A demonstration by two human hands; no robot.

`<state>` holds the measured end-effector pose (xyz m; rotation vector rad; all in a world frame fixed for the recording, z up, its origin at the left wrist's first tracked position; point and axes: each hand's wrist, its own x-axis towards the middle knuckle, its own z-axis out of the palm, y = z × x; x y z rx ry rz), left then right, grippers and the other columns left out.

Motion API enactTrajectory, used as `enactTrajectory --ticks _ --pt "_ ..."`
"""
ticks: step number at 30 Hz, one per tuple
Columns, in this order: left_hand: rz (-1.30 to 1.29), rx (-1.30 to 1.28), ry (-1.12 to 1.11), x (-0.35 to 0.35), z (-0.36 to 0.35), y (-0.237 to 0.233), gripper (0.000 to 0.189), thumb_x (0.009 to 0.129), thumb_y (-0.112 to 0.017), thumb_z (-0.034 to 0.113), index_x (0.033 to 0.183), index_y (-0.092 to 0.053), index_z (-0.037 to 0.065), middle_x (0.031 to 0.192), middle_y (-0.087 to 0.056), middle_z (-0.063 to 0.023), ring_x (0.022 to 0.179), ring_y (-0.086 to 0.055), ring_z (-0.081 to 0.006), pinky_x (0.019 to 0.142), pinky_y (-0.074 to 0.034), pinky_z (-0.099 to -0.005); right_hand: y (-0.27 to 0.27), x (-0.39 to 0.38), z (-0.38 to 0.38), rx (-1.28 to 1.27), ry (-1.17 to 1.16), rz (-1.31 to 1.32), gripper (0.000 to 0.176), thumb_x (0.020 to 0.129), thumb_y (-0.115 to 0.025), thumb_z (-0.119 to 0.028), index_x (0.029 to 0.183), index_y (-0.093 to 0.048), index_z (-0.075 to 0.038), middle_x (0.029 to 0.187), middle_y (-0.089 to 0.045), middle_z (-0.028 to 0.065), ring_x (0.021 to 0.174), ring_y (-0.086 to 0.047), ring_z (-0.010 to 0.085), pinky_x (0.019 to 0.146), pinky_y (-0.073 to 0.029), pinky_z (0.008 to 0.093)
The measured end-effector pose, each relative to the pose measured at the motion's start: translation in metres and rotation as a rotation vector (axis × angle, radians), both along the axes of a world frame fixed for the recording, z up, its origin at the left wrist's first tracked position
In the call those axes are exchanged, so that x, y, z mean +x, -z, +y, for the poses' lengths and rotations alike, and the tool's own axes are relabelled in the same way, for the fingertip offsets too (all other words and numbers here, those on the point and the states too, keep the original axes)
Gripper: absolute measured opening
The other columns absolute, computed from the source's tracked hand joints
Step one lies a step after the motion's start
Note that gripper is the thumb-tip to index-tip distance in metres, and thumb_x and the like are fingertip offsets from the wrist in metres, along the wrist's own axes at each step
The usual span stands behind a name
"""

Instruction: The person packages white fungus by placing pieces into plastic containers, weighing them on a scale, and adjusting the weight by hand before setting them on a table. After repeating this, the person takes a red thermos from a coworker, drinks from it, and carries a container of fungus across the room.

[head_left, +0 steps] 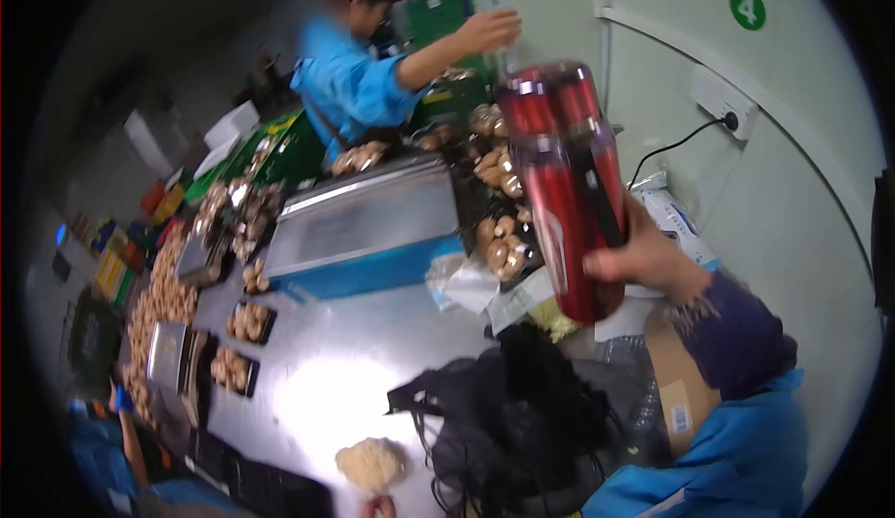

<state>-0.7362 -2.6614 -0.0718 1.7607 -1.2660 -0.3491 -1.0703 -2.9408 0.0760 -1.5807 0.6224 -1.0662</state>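
Note:
My right hand (653, 248) is wrapped round a red metallic vacuum flask (571, 201), raised and tilted above the table, with a dark strap along its side. At the bottom edge only the fingertips of my left hand (378, 507) show. They pinch the lower edge of a pale yellow, bread-like piece (370, 465); the rest of that hand is out of view. A black bag (513, 406) with loose straps lies between my two hands.
Packed trays of mushrooms (247, 322) and a loose heap of mushrooms (163, 294) lie on the metal table (308, 369). A wrapping machine (373, 215) stands behind. A co-worker (359, 80) reaches out an arm near the flask. A cardboard box (676, 378) is at right.

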Motion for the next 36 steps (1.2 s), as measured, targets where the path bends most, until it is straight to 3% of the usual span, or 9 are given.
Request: enactTrajectory --ticks 3,6,8,13,14,20,28,32,36 --pt "0.193 -0.113 0.162 -0.015 -0.005 -0.084 0.067 0.074 -0.063 0.018 0.129 -0.030 -0.003 0.126 -0.038 -0.0132 0.109 -0.045 -0.0236 0.091 -0.040 -0.0372 0.011 0.024 0.082 0.237 -0.350 0.150 0.101 0.055 -0.082 -0.022 0.134 -0.022 -0.003 0.125 -0.040 0.0084 0.117 -0.037 0.0184 0.100 -0.029 0.0332" --pt "0.254 -0.240 0.609 -0.025 -0.026 -0.164 0.098 0.062 -0.077 0.028 0.137 -0.017 0.005 0.140 -0.018 -0.0124 0.117 -0.039 -0.0295 0.089 -0.040 -0.0397 0.038 0.063 0.159 0.286 -0.633 0.220 0.097 0.055 -0.083 -0.021 0.131 -0.024 -0.004 0.123 -0.040 0.0080 0.116 -0.037 0.0159 0.100 -0.029 0.0327" --pt "-0.102 -0.205 0.860 -0.019 -0.019 -0.188 0.077 0.066 -0.072 0.033 0.129 -0.036 0.007 0.124 -0.040 -0.0172 0.107 -0.048 -0.0301 0.083 -0.045 -0.0351 0.055 0.083 0.201 0.363 -0.746 0.275 0.099 0.053 -0.084 -0.018 0.130 -0.025 -0.005 0.125 -0.039 0.0072 0.116 -0.037 0.0158 0.101 -0.028 0.0321" --pt "0.008 -0.089 0.920 0.004 0.047 -0.194 0.051 0.069 -0.067 0.030 0.109 -0.053 0.002 0.102 -0.051 -0.0148 0.090 -0.054 -0.0303 0.077 -0.046 -0.0354 0.068 0.114 0.249 0.701 -1.086 0.171 0.091 0.055 -0.081 -0.011 0.131 -0.029 -0.008 0.128 -0.039 0.0055 0.118 -0.039 0.0159 0.100 -0.032 0.0336" --pt "0.054 -0.237 0.943 0.010 0.054 -0.189 0.050 0.069 -0.065 0.030 0.108 -0.052 0.002 0.099 -0.051 -0.0144 0.086 -0.055 -0.0296 0.074 -0.046 -0.0352 0.062 0.112 0.250 0.946 -1.013 0.289 0.114 0.044 -0.085 -0.016 0.136 -0.019 -0.003 0.132 -0.036 0.0095 0.119 -0.040 0.0186 0.101 -0.029 0.0328" --pt "-0.076 -0.253 0.842 0.020 0.091 -0.194 0.041 0.067 -0.062 0.026 0.099 -0.049 0.004 0.086 -0.047 -0.0140 0.074 -0.053 -0.0322 0.063 -0.045 -0.0381 0.069 0.150 0.262 1.007 -1.055 0.259 0.109 0.043 -0.084 -0.013 0.133 -0.024 -0.002 0.127 -0.041 0.0101 0.115 -0.043 0.0183 0.100 -0.031 0.0322" --pt "0.072 -0.363 0.557 0.058 0.125 -0.150 0.054 0.064 -0.069 0.029 0.106 -0.051 0.001 0.095 -0.052 -0.0143 0.084 -0.054 -0.0299 0.076 -0.045 -0.0346 0.077 0.183 0.274 0.676 -1.176 0.351 0.102 0.043 -0.082 -0.010 0.131 -0.030 -0.001 0.122 -0.047 0.0107 0.111 -0.046 0.0177 0.098 -0.033 0.0312" --pt "-0.187 -0.400 0.243 0.078 0.155 -0.140 0.055 0.063 -0.069 0.030 0.105 -0.051 0.001 0.093 -0.051 -0.0158 0.085 -0.054 -0.0243 0.075 -0.045 -0.0324 0.078 0.187 0.278 0.407 -0.945 0.475 0.102 0.048 -0.082 -0.015 0.131 -0.027 0.001 0.123 -0.043 0.0121 0.115 -0.041 0.0187 0.099 -0.030 0.0292" --pt "0.206 0.000 -0.098 0.088 0.169 -0.083 0.042 0.066 -0.060 0.013 0.104 -0.048 0.001 0.092 -0.048 -0.0111 0.079 -0.050 -0.0218 0.072 -0.042 -0.0299 0.123 0.160 0.273 0.501 -0.679 0.347 0.112 0.043 -0.085 -0.012 0.133 -0.020 0.001 0.123 -0.042 0.0117 0.114 -0.041 0.0176 0.098 -0.031 0.0301"
